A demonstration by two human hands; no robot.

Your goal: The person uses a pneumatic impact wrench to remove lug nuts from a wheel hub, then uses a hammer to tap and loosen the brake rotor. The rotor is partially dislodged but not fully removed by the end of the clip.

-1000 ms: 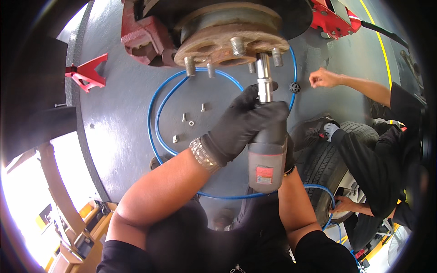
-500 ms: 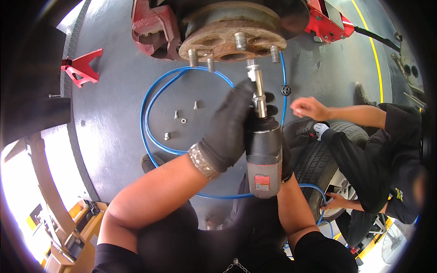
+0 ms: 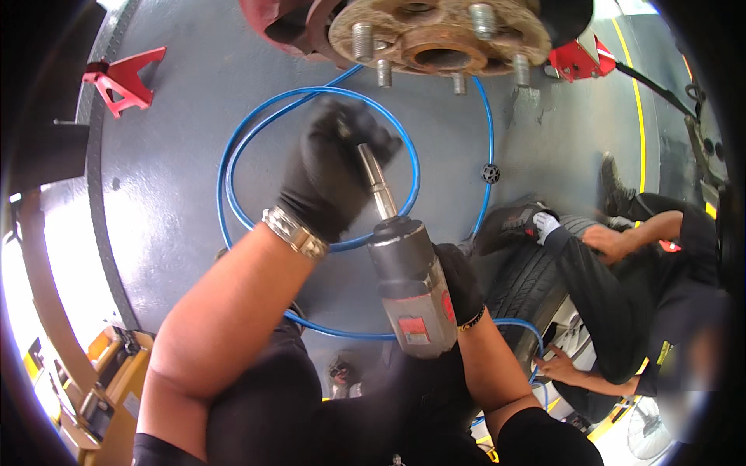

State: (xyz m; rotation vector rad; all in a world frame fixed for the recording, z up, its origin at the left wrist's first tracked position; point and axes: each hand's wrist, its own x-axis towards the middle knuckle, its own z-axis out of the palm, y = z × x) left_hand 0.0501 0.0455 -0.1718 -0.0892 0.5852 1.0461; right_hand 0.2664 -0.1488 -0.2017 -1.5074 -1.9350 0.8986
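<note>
My right hand (image 3: 460,286), in a black glove, is closed round the handle of a grey and black impact wrench (image 3: 408,291). A long shiny socket (image 3: 378,185) on its nose points up and to the left. Close by the socket's tip is my left hand (image 3: 326,175), also gloved in black. Its curled fingers are blurred, and a small grey glint between them is too unclear to name. Above both hands, the rusty wheel hub (image 3: 443,39) has several bare threaded studs, such as the stud (image 3: 483,22). The wrench and socket stand apart from it.
A blue air hose (image 3: 416,147) lies coiled on the grey floor. Red jack stands are at the left (image 3: 128,81) and right (image 3: 579,60). At the right, a co-worker's gloved hand (image 3: 546,225) rests by a tyre (image 3: 532,276). A yellow cart (image 3: 124,388) stands lower left.
The wrench has come down and left, away from the hub, and its socket now tilts left. My left hand has moved left off the wrench, covering the small hardware on the floor.
</note>
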